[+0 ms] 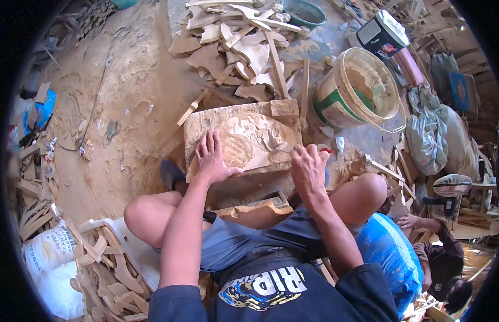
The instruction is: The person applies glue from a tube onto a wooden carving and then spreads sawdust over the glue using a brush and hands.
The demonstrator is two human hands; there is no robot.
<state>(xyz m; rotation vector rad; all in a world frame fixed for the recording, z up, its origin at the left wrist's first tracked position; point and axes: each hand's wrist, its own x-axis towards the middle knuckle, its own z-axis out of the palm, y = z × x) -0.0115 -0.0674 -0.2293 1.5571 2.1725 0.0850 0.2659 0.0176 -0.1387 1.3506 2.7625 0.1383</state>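
Observation:
A thick wooden block [284,109] lies on the ground in front of my crossed legs. On it rests a pale, flat piece of wood [260,137] with a curved outline and a dusty surface. My left hand [210,160] lies spread over the left end of this piece, fingers pointing away from me. At the right end my right hand [309,165] is closed in a fist, knuckles up. Whatever it grips is mostly hidden; a small red end [326,151] shows beside the knuckles. A hollowed wooden piece [260,212] sits between my legs.
Cut curved wood pieces [228,45] are heaped beyond the block. A dirty bucket [340,99] stands to the right, near a black container [381,35]. More pieces fill a white crate [134,244] at lower left. Another person [440,257] sits at right, near a fan [452,185].

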